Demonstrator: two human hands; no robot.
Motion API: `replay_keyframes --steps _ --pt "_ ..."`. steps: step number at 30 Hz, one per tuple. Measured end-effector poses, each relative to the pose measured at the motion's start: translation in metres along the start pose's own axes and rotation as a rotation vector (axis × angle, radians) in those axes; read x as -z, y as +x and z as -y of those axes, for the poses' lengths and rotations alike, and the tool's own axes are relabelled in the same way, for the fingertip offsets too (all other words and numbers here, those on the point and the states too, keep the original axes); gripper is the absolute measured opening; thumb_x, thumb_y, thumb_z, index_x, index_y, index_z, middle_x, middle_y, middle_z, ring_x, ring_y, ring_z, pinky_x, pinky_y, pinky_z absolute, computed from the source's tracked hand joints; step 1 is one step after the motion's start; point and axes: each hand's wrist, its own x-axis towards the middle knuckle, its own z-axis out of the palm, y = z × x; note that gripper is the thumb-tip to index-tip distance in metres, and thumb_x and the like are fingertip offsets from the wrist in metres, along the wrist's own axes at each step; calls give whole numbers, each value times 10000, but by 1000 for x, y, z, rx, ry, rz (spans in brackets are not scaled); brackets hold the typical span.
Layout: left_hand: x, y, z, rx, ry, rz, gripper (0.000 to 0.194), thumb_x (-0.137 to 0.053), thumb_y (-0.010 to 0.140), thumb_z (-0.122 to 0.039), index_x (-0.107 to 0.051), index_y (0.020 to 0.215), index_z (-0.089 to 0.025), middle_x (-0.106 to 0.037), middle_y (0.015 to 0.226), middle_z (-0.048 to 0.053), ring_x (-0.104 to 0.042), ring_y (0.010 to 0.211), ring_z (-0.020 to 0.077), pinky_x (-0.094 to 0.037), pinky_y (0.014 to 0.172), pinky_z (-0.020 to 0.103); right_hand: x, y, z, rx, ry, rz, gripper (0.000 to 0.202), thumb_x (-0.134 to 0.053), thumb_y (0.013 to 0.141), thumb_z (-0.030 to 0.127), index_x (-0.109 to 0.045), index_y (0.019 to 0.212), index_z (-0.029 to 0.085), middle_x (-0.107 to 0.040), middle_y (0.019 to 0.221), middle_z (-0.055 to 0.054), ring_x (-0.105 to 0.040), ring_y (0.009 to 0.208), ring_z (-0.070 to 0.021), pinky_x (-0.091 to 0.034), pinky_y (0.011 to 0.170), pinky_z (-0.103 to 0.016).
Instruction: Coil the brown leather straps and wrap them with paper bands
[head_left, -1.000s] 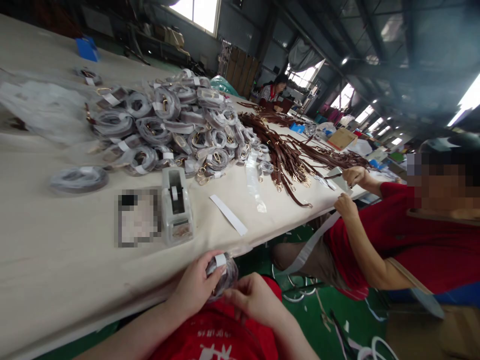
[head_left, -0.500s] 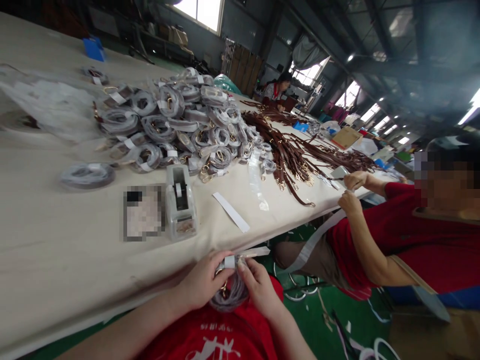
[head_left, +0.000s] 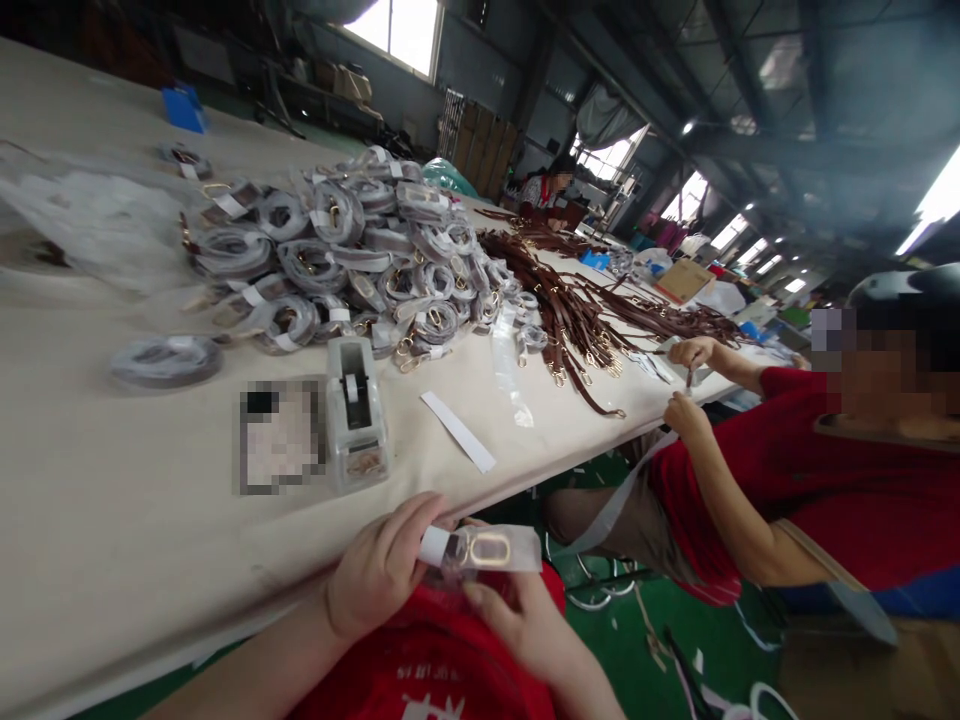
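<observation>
Close to my body, just off the table's front edge, both hands hold a coiled strap (head_left: pixel 454 567) in clear plastic wrap. My left hand (head_left: pixel 386 560) is wrapped round its left side, beside a white paper band. My right hand (head_left: pixel 517 605) grips it from the right and below, with the thumb on the plastic. A gold oval clasp (head_left: pixel 489 549) shows through the wrap at the right end. Most of the coil is hidden by my hands. On the table ahead stand a clear tape dispenser (head_left: pixel 358 415) and a white paper strip (head_left: pixel 457 432).
A large heap of wrapped strap coils (head_left: pixel 345 250) covers the table's middle. Brown straps with gold clasps (head_left: pixel 555 300) lie to its right. One coil (head_left: pixel 166 360) sits at the left. A co-worker in a red shirt (head_left: pixel 750 460) handles a strap at right; another person sits far back.
The strap coil has been turned in my hands, so the gold clasp now faces up on the right. My left hand has moved left around it. The co-worker's hands have shifted slightly.
</observation>
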Motion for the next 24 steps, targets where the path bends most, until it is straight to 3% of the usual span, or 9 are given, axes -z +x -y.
replay_keyframes --steps 3,6,11,15,17,20,22,23,24 --pt "11 -3 2 -43 -15 -3 397 -521 934 -353 -615 1261 -149 -748 1159 137 -725 1034 253 -570 922 315 32 6 1 -37 253 -98 370 -640 844 330 -621 1195 217 -676 1163 -100 -633 1008 -244 -492 894 -357" --pt "16 -3 -2 -46 -52 18 322 -539 955 -326 -661 1213 -177 -759 1142 113 -737 1011 247 -587 889 313 44 12 9 -21 160 -240 276 -572 895 378 -677 1071 194 -694 983 -85 -626 875 -215 -501 816 -334" --pt "12 -7 -8 -166 -1 -21 337 -587 938 -186 -616 1274 -190 -735 1197 106 -732 1023 233 -564 896 293 21 19 45 145 -244 -55 209 -571 917 296 -740 877 181 -664 888 -71 -609 855 -201 -487 792 -304" --pt "7 -11 -5 -238 62 3 481 -462 925 -94 -488 1402 -156 -705 1251 131 -712 1067 226 -543 905 286 4 21 62 162 -349 84 242 -528 911 175 -769 917 201 -654 894 -61 -611 866 -189 -489 808 -296" --pt "3 -13 -3 -181 70 70 530 -434 898 -67 -465 1419 -160 -699 1263 129 -710 1069 218 -548 902 279 -3 17 64 210 -350 138 270 -521 899 146 -765 990 219 -666 937 -63 -619 902 -193 -493 844 -305" --pt "-6 -15 -1 36 7 211 654 -479 784 -44 -453 1424 -174 -665 1315 128 -685 1118 243 -563 923 321 -7 13 61 237 -354 123 271 -585 875 200 -742 1090 251 -688 1068 -84 -626 1019 -236 -492 928 -353" --pt "-11 -14 -1 229 -110 312 815 -506 644 -8 -444 1428 -221 -634 1361 99 -639 1193 259 -543 983 356 7 20 61 221 -354 16 362 -709 773 286 -725 1135 292 -697 1135 -85 -632 1068 -299 -508 930 -403" --pt "-12 -12 -1 293 -200 348 829 -527 624 -8 -461 1413 -257 -646 1345 83 -651 1173 257 -548 975 346 22 27 65 232 -339 -78 429 -778 676 332 -736 1103 325 -714 1118 -74 -647 1043 -336 -532 878 -425" --pt "-12 -9 -1 339 -312 397 765 -556 680 -35 -479 1397 -292 -678 1292 69 -673 1132 253 -563 946 340 43 37 72 222 -318 -80 390 -785 654 349 -751 1041 374 -739 1042 -44 -666 999 -343 -552 802 -425"
